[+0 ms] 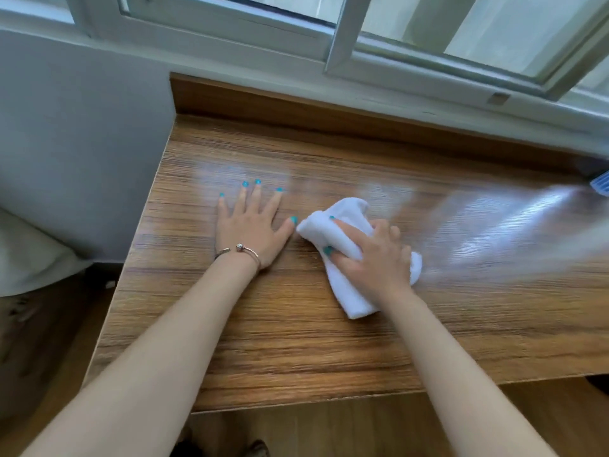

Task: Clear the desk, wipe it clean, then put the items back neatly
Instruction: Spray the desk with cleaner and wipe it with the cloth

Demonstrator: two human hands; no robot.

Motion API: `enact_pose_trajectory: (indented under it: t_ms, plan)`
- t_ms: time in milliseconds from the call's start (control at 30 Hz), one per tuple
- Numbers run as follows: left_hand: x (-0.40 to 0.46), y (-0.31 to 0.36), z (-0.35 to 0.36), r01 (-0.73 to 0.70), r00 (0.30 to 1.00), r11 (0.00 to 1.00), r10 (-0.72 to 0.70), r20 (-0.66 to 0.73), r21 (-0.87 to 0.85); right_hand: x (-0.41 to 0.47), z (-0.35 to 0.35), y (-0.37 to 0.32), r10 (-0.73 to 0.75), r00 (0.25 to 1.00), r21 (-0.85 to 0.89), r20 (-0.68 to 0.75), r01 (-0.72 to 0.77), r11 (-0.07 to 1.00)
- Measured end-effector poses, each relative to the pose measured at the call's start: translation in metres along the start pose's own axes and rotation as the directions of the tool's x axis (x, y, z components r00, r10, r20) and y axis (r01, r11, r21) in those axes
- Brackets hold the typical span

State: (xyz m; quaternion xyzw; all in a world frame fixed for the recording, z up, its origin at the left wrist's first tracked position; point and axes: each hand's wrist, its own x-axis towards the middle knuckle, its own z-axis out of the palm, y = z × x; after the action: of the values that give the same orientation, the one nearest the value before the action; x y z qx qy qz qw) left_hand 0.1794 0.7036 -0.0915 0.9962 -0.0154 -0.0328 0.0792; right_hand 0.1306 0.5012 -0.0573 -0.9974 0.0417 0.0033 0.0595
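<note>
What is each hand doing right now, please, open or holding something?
Left hand: open, fingers spread flat on the desk, holding nothing.
Right hand: closed around the white cloth, pressing it on the desk.

Cloth (346, 245) lies on desk (296, 341), below window (428, 44).

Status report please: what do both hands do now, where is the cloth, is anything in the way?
Left hand flat on desk. Right hand grips white cloth, pressed on desk. Blue-white object at far right edge, apart from cloth.
</note>
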Motion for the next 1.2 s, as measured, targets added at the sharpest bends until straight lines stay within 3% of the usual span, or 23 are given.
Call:
enact_pose_trajectory:
  t_ms: [33,100,200,300,333,400,467,533,567,633,733,800,867,967,1033,1067,1133,1200]
  plan:
    - [0.0,0.001,-0.001,-0.002,1.0,1.0,0.002,0.002,0.008,0.005,-0.004,0.028,0.011,1.0,-0.019,0.012,-0.011,1.0]
    - [-0.001,0.003,-0.002,-0.046,0.999,0.998,0.046,-0.023,0.037,0.02,-0.013,0.088,0.222,0.975,-0.055,0.006,-0.221,0.974]
    - [-0.005,0.003,-0.002,-0.179,0.983,0.982,0.182,-0.031,0.067,0.041,-0.018,0.119,0.605,0.794,0.019,-0.064,-0.605,0.796]
    - [0.002,0.022,-0.004,-0.09,0.995,0.996,0.091,0.034,-0.024,0.051,-0.009,0.076,0.741,0.661,0.075,-0.121,-0.738,0.67]
    - [0.005,0.034,-0.004,-0.04,0.997,0.998,0.043,0.056,-0.055,0.049,-0.007,0.058,0.74,0.663,0.087,-0.108,-0.736,0.672]
    - [0.01,0.059,-0.001,0.004,0.998,0.997,0.0,0.057,-0.071,0.038,-0.003,0.028,0.612,0.787,0.022,-0.084,-0.612,0.79]
    - [0.012,0.071,0.006,-0.009,1.0,0.999,0.01,0.011,-0.034,0.018,-0.002,0.02,0.345,0.938,-0.066,-0.039,-0.347,0.936]
    - [0.012,0.071,0.011,-0.036,0.999,0.999,0.036,-0.02,-0.005,0.009,-0.007,0.042,0.135,0.991,-0.07,0.02,-0.134,0.989]
    - [0.013,0.071,0.012,-0.065,0.997,0.998,0.065,-0.03,-0.002,0.01,-0.011,0.062,0.119,0.992,-0.076,0.045,-0.115,0.99]
    - [0.012,0.075,0.013,-0.181,0.983,0.983,0.182,-0.033,0.005,0.019,-0.02,0.112,0.268,0.962,-0.116,0.048,-0.261,0.958]
    - [0.012,0.079,0.014,-0.371,0.926,0.928,0.372,-0.061,0.031,0.045,-0.028,0.169,0.635,0.772,-0.063,-0.031,-0.636,0.769]
    - [0.013,0.078,0.015,-0.414,0.907,0.91,0.415,-0.076,0.03,0.058,-0.022,0.164,0.735,0.673,-0.045,-0.083,-0.739,0.672]
    - [0.014,0.078,0.015,-0.404,0.91,0.915,0.402,-0.102,-0.006,0.059,-0.014,0.132,0.689,0.717,-0.062,-0.106,-0.696,0.715]
    - [0.015,0.076,0.016,-0.382,0.918,0.924,0.379,-0.119,0.002,0.043,-0.008,0.087,0.32,0.947,-0.118,-0.027,-0.321,0.94]
    - [0.015,0.075,0.016,-0.367,0.926,0.93,0.366,-0.095,0.012,0.037,-0.012,0.092,0.107,0.993,-0.094,0.04,-0.103,0.99]
    - [0.014,0.076,0.016,-0.359,0.929,0.933,0.359,-0.085,0.017,0.037,-0.016,0.108,0.065,0.997,-0.071,0.047,-0.062,0.996]
    - [0.014,0.082,0.014,-0.345,0.935,0.938,0.347,-0.076,0.034,0.045,-0.023,0.16,0.126,0.992,-0.077,0.026,-0.124,0.989]
    - [0.015,0.088,0.012,-0.319,0.947,0.948,0.319,-0.037,0.022,0.059,-0.033,0.233,0.363,0.931,-0.093,-0.017,-0.363,0.927]
